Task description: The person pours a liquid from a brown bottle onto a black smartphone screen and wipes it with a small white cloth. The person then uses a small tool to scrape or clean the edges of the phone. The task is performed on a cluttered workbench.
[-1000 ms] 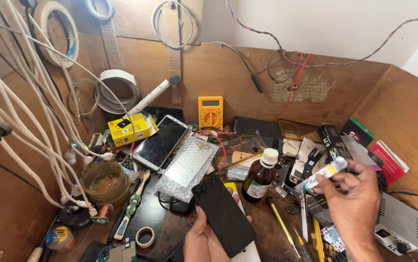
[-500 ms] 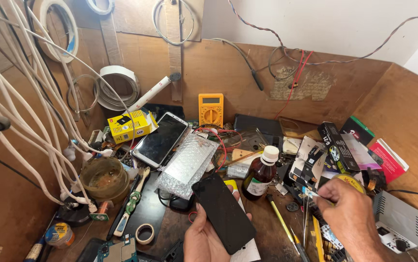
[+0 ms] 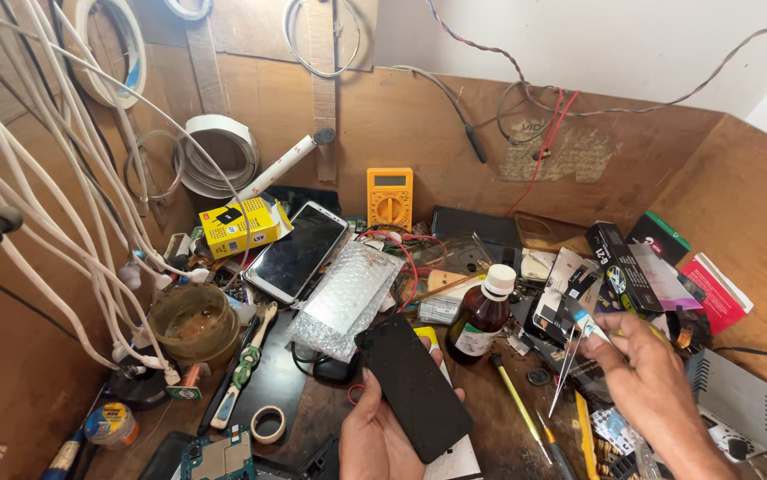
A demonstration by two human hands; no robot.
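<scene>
From the head camera, the left hand [image 3: 381,437] cradled a flat black rectangular phone screen panel [image 3: 412,388] from beneath, fingers curled round its lower edges, holding it tilted over the cluttered wooden workbench [image 3: 481,418]. The right hand [image 3: 659,391] was closed on a pair of thin metal tweezers [image 3: 570,364], pinched near their top with the points aimed down toward the bench, well apart from the panel. The two hands were apart.

As a judgement, the work looked early: the panel's dark face showed nothing fitted or lifted, and the tweezers had not yet met it, so whatever they were meant to do on it was still to come.

Between the hands stood a brown glass bottle with a white cap [image 3: 483,314]. Behind the panel lay a sheet of clear bubble wrap [image 3: 345,300], and beyond that a yellow multimeter [image 3: 389,196] leaned against the back board.
</scene>
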